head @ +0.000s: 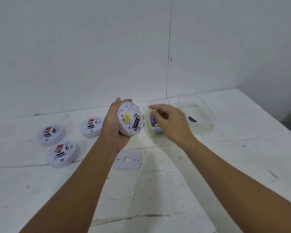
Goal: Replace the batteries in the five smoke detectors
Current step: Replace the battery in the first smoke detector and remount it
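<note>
The left hand (113, 125) grips a smoke detector (130, 119) above the table (225, 165), its back side turned up, with one battery (136, 122) in the open slot. The right hand (170, 121) hangs over a clear box (154, 118) with loose batteries inside; it is blurred, so I cannot tell if it holds something. Three other detectors (62, 153) lie at the left, and a flat cover plate (128, 160) lies under the hands.
</note>
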Tool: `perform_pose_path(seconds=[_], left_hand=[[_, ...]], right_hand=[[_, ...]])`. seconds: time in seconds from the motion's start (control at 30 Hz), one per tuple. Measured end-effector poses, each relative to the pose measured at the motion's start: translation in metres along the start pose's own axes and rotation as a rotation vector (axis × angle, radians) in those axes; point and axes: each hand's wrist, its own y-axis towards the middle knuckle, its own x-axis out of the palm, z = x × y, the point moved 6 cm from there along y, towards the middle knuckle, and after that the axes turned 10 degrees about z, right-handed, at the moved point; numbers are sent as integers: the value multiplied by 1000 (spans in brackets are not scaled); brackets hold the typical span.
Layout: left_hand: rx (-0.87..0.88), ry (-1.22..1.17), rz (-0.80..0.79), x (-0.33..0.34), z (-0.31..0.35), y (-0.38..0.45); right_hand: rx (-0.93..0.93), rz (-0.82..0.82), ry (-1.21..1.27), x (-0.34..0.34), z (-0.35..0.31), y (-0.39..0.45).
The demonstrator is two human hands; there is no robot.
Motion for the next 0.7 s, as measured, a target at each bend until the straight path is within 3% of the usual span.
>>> perform_pose_path(seconds=[0.1,0.3,0.43,0.57,0.7], left_hand=[[9,22,5,3,1,7],[27,118,4,11,-3,19],[11,155,0,13,-10,25],[-5,166,2,13,-14,31],[-11,177,-6,12,-14,35]], right_hand=[[12,-50,-200,-14,13,30],[-83,-463,-666,-2,32,60],[-171,-623,-822,17,36,62],[-273,-661,-967,29,46,64],[-330,-550,-1142,29,52,70]])
